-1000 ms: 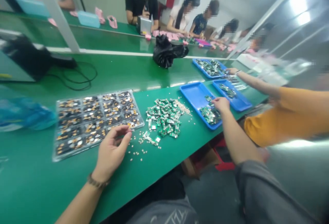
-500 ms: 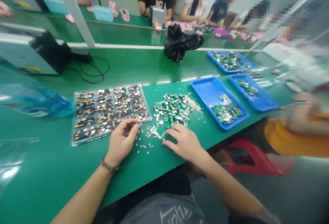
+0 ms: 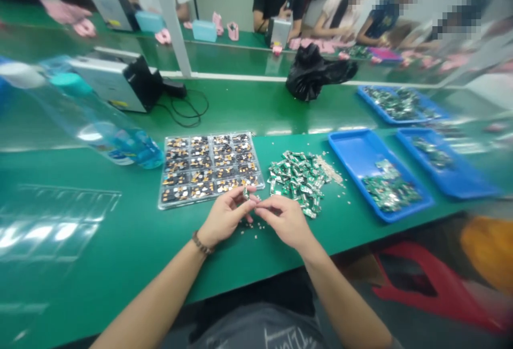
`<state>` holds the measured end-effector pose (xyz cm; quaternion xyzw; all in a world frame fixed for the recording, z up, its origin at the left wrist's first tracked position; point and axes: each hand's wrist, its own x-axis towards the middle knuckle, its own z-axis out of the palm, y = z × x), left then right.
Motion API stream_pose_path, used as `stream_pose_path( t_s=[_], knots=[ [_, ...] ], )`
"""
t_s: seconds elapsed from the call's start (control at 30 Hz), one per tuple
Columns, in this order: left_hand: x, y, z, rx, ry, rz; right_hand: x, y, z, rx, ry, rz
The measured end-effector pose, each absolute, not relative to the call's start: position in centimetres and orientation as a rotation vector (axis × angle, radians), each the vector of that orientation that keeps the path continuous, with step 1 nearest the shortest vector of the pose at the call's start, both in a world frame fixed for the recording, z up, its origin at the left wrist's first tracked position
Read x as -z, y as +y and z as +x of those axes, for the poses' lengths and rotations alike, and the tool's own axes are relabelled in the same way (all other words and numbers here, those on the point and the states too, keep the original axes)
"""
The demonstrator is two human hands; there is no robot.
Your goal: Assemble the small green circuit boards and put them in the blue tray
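Note:
My left hand [image 3: 229,214] pinches a small green circuit board [image 3: 246,193] between thumb and fingers, in front of the clear compartment tray [image 3: 163,198]. That tray holds many small black, orange and silver parts. Fingertips of my right hand [image 3: 285,219] are pressed together at the near end of the board, meeting the left fingers; what they grip is too small to make out. Just beyond the right hand lies a heap of small green circuit boards [image 3: 298,178], with a patch of tiny beige pieces [image 3: 329,170] along its right side. More tiny pieces are scattered under my hands.
Blue trays [image 3: 348,151] with circuit boards stand on the right. A black plastic bag [image 3: 310,74] sits behind the heap. On the left are plastic bottles [image 3: 108,124], a grey box-shaped device [image 3: 116,84] with a cable, and an empty-looking clear tray [image 3: 68,220]. Co-workers sit across the bench.
My right hand has moved from the heap's near edge to my left hand. A circuit board now shows in the left fingers, which have closed. The view has shifted left.

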<state>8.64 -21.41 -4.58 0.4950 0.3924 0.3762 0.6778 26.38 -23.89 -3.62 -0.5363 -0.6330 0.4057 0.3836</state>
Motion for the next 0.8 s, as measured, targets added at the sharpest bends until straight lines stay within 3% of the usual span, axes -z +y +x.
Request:
stream_pose_path(
  t_s=[0.17, 0.3, 0.47, 0.63, 0.8],
  knots=[
    [4.7, -21.2, 8.1, -0.880, 0.932, 1.159, 4.6, -23.8, 27.1, -1.461, -1.394, -1.358],
    [4.7, -21.3, 8.1, -0.905, 0.987, 1.271, 4.9, -24.4, 28.1, -1.131, -1.621, -1.544],
    [4.8, -22.2, 8.6, -0.629, 0.903, 1.434, 4.3, -22.0, 28.4, -0.727, -1.860, -1.517],
    [4.7, -22.6, 8.6, -0.540, 0.811, 1.441, 3.6, -16.8, 26.9, -0.577, -2.181, -1.320],
    [4.3, -21.9, 8.2, -0.647, 0.838, 1.090, 3.0, -14.4, 25.6, -0.483, -2.559, -1.284]
  ],
)
